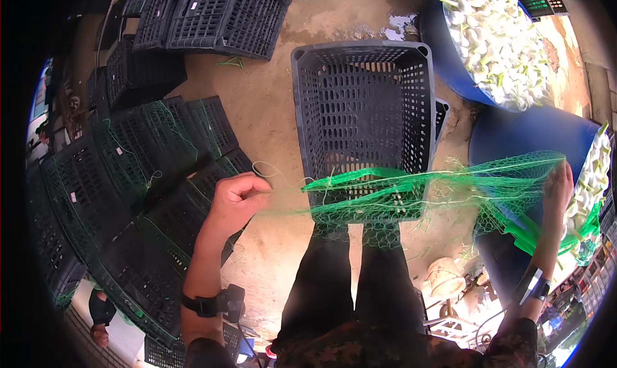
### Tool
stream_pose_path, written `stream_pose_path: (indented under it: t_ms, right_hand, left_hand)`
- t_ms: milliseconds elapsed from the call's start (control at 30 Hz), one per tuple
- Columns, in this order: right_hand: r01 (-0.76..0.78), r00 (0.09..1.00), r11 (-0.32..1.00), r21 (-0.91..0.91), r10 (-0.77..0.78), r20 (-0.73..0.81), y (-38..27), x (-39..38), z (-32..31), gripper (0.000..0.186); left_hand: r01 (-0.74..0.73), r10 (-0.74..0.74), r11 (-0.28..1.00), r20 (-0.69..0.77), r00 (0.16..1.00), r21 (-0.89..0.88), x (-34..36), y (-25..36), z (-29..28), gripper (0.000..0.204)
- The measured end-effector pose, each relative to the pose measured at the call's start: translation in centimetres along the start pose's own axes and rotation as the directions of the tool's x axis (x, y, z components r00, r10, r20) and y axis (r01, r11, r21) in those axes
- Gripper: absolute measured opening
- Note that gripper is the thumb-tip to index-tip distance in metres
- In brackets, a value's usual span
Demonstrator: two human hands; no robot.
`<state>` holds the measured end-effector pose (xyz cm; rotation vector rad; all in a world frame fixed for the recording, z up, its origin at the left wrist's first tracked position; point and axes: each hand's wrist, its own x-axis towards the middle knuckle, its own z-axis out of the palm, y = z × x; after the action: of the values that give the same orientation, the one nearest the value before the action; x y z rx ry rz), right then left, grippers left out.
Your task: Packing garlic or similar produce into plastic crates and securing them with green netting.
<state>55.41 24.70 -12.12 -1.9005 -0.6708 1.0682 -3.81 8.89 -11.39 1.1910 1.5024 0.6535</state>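
A green mesh net [508, 175] is stretched sideways between my hands, above the near end of a black slotted plastic crate [297, 104]. At the left end, my left hand [239, 204] is closed in a pinch on the gathered net, with a thin pale cord looping out near the fingers. My right hand [558, 187] grips the other end, its fingers pressed together beside a blue barrel [524, 133]. Brighter green strips run along the net over the crate. Through the slots in the crate's floor and walls, the ground shows.
Many black crates [109, 169] lie stacked on the left, some with green netting over them; more crates [212, 21] stand at the far left. Another blue barrel [450, 66] at the far right holds white bulbs [498, 46] with green stalks. Another person [101, 310] is at the lower left.
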Motion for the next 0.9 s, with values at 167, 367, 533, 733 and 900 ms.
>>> stream_pose_path:
  t_ms: [167,367,533,733,900]
  right_hand:
    - [0.277,0.961,0.697,-0.661,-0.202,0.19,2.9,0.2,10.9,0.028]
    - [0.195,0.981,0.658,-0.727,-0.127,0.148,4.3,7.6,21.0,0.054]
    - [0.186,0.982,0.603,-0.776,-0.09,0.165,7.7,11.8,27.4,0.052]
    - [-0.263,0.793,0.727,-0.634,0.537,0.287,13.3,5.0,22.4,0.048]
    - [-0.503,0.482,0.816,-0.285,0.538,0.691,11.7,-0.4,17.9,0.039]
  left_hand:
    - [0.278,-0.424,0.871,-0.333,0.842,-0.404,8.9,-2.4,-1.7,0.021]
    - [0.231,-0.338,0.936,-0.487,0.806,-0.268,20.4,-6.5,-1.7,0.028]
    - [0.325,-0.365,0.929,-0.598,0.714,-0.179,24.7,-12.0,-4.7,0.032]
    - [0.618,-0.673,0.691,-0.023,0.739,-0.376,16.4,-15.3,-0.9,0.031]
    - [0.43,-0.383,0.722,0.204,0.901,-0.542,9.2,-8.8,0.8,0.025]
